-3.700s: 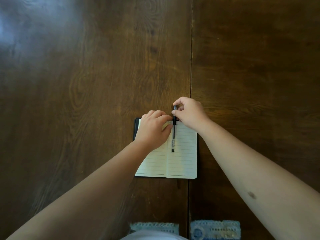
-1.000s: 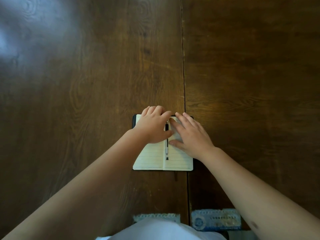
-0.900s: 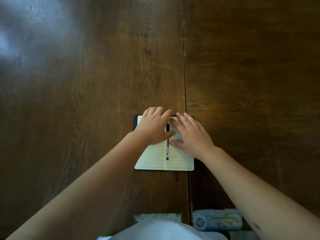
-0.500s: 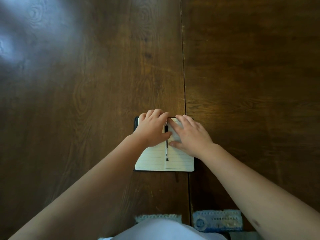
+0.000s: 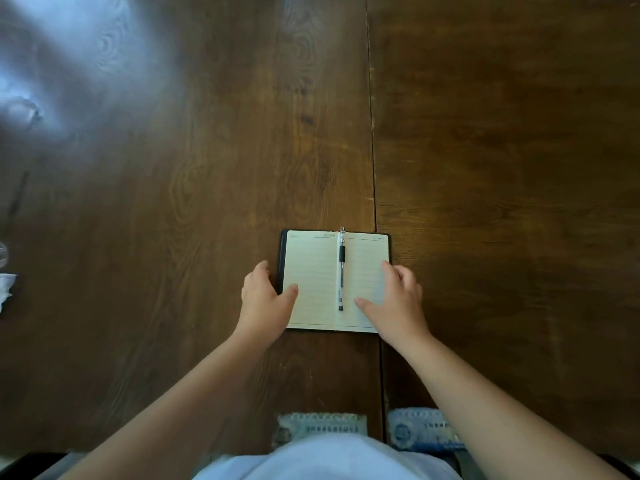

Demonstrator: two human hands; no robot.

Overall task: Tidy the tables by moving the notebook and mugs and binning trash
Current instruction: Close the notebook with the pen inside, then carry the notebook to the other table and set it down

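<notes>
Wooden table (image 5: 173, 202) — both hands grasp open notebook (image 5: 311, 271).

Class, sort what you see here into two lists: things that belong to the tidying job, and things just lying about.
Belongs to the job:
open notebook, held at its sides by the left hand and right hand
crumpled white scrap at the table's left edge, probably trash

Just lying about:
pen in the notebook's fold
wooden table
patterned rug below
</notes>
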